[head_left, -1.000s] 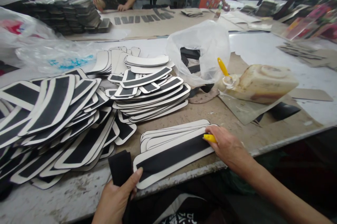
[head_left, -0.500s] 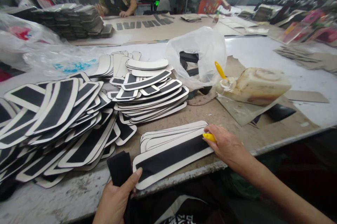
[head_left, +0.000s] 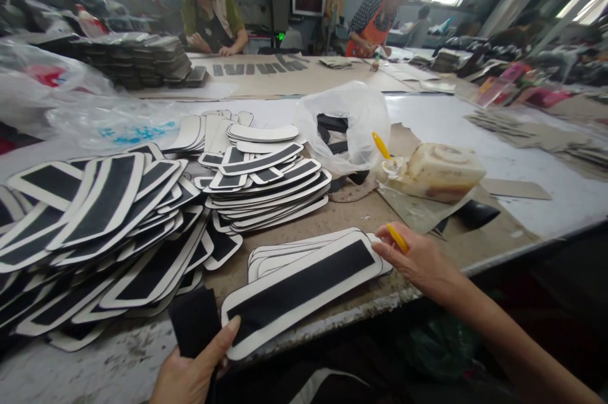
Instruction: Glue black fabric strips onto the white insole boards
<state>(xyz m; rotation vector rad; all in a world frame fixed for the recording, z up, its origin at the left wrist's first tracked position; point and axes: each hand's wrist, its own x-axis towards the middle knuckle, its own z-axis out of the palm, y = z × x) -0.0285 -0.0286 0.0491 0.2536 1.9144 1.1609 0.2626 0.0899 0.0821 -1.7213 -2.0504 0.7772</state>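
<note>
My left hand [head_left: 194, 353] pinches the near left end of a white panel with a black strip down its middle [head_left: 304, 290], thumb on top. A folded black band [head_left: 194, 321] also sits in that hand, rising beside the panel. My right hand [head_left: 413, 255] is closed on a small yellow tool [head_left: 398, 238], its working end hidden by the fingers. Its fingertips are by the panel's far right end, at the edge of the small stack of white pieces [head_left: 280, 258] beneath. The panel lies slanted over that stack near the table edge.
A big heap of black-and-white panels [head_left: 104, 201] fills the left, beside a neater stack [head_left: 270, 201]. Behind stands an open plastic bag [head_left: 375, 119] with black pieces. A stained plastic container [head_left: 441, 170] lies right, a yellow handle [head_left: 380, 145] at its mouth. Two people work across the table.
The panel has shifted left and toward me with my left hand. My right fingers have moved off its far end, the yellow tool now tilted upright. The camera view has tipped upward.
</note>
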